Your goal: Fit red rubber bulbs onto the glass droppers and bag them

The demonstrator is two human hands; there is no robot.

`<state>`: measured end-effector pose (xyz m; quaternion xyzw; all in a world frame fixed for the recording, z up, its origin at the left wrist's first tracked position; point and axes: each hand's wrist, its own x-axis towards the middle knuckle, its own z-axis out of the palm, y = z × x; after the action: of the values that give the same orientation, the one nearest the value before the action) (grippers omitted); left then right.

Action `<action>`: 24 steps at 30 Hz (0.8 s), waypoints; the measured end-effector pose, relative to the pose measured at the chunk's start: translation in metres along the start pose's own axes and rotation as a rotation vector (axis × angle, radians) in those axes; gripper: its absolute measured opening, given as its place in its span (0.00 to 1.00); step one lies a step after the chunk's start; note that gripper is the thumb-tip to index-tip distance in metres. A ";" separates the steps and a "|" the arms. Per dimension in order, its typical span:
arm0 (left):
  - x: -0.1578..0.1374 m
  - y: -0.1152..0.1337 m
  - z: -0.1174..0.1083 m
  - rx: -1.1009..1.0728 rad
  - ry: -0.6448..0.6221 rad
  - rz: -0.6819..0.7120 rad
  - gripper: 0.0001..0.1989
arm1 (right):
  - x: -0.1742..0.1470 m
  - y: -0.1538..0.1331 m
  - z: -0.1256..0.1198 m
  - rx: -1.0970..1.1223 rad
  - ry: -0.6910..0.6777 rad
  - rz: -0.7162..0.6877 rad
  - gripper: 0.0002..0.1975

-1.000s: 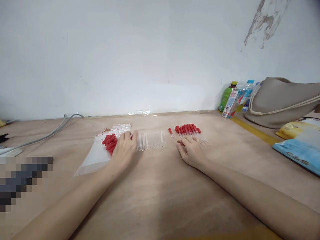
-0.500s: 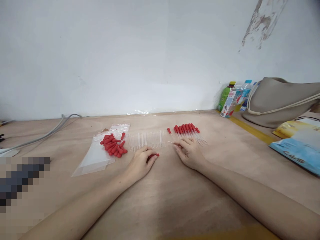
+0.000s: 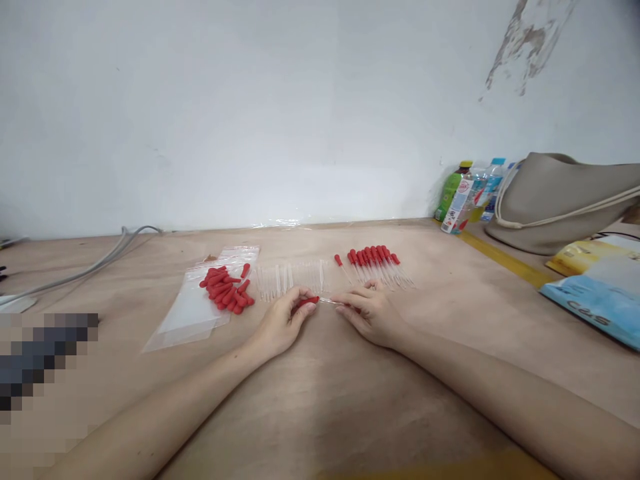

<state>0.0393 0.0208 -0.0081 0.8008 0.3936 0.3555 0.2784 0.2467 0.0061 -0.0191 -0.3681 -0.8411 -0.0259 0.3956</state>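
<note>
My left hand (image 3: 286, 319) is closed on a red rubber dropper bulb (image 3: 309, 302), its mouth facing right. Between the fingertips of my right hand (image 3: 373, 313) is a thin clear glass tube (image 3: 327, 301), pointing left. The tube's end meets or nearly meets the bulb; I cannot tell whether it is inside. Behind my hands lies a row of clear glass tubes (image 3: 284, 279). Loose red bulbs (image 3: 226, 291) are heaped at the left on clear plastic bags (image 3: 183, 317). Droppers with red bulbs fitted (image 3: 373, 259) lie side by side beyond my right hand.
Bottles (image 3: 457, 197) stand by the wall at the back right, beside a grey bag (image 3: 555, 200). A blue and yellow packet (image 3: 595, 287) lies at the right edge. A grey cable (image 3: 107, 257) crosses the table at the left, behind a pixelated dark object (image 3: 45, 357).
My right hand has turned and brought the glass tube left to the bulb. My left hand has lifted the bulb slightly, so that more of it shows.
</note>
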 end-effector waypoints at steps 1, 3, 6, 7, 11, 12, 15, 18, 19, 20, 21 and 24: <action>0.000 0.000 0.000 -0.017 -0.004 0.003 0.07 | 0.000 0.000 0.000 0.001 -0.008 0.002 0.10; 0.000 0.000 0.001 -0.051 -0.010 0.008 0.08 | 0.000 -0.001 0.000 0.010 -0.019 0.010 0.11; 0.000 0.001 0.001 -0.078 -0.018 0.028 0.08 | 0.001 0.000 -0.001 0.031 -0.052 0.022 0.11; 0.000 0.002 0.001 -0.080 -0.021 0.041 0.08 | 0.001 0.000 -0.002 0.035 -0.071 0.022 0.12; -0.002 0.002 0.001 -0.046 -0.053 0.059 0.09 | 0.003 0.001 -0.007 0.017 -0.160 0.006 0.12; -0.003 0.002 0.002 -0.033 -0.065 0.055 0.09 | 0.003 0.001 -0.008 0.005 -0.179 0.004 0.12; -0.005 0.002 0.003 0.009 -0.095 0.046 0.09 | 0.004 0.002 -0.010 -0.039 -0.218 0.000 0.12; -0.006 0.002 0.003 0.056 -0.100 0.044 0.09 | 0.004 0.001 -0.009 -0.109 -0.223 0.007 0.12; -0.006 0.001 0.003 0.072 -0.096 0.047 0.09 | 0.004 0.001 -0.009 -0.129 -0.220 0.008 0.12; -0.006 0.001 0.003 0.086 -0.090 0.050 0.09 | 0.004 0.000 -0.008 -0.145 -0.215 0.004 0.12; -0.005 0.001 0.003 0.099 -0.082 0.053 0.09 | 0.004 -0.001 -0.008 -0.155 -0.216 -0.005 0.11; -0.005 0.000 0.002 0.131 -0.063 0.056 0.10 | 0.005 -0.005 -0.007 -0.175 -0.235 -0.029 0.11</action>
<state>0.0390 0.0160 -0.0112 0.8387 0.3845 0.3113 0.2277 0.2460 0.0030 -0.0096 -0.3894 -0.8813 -0.0619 0.2605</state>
